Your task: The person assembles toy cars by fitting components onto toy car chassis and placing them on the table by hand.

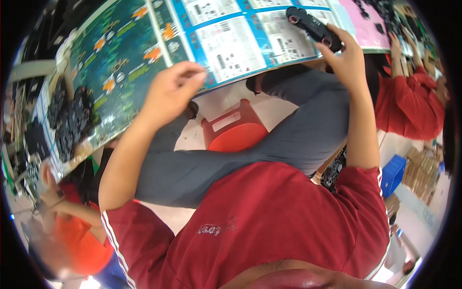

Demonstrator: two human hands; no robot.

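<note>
My right hand [347, 60] grips the near end of a long black plastic piece [312, 28] between thumb and fingers. The piece has rounded ends with a round, pinkish ring-like part at each end. It is held slantwise over the printed sheets [231, 48] on the table. My left hand [172, 94] is over the table's near edge, thumb and fingers curled toward each other. It is slightly blurred, and anything small between its fingertips is hidden. The black piece and my left hand are well apart.
A dark green patterned mat [115, 62] covers the table's left part. Black parts [72, 120] are heaped at the left, and more lie on a pink sheet [358, 24] at right. Co-workers sit on both sides. A red stool [238, 137] stands under the table; a blue crate [393, 176] is behind right.
</note>
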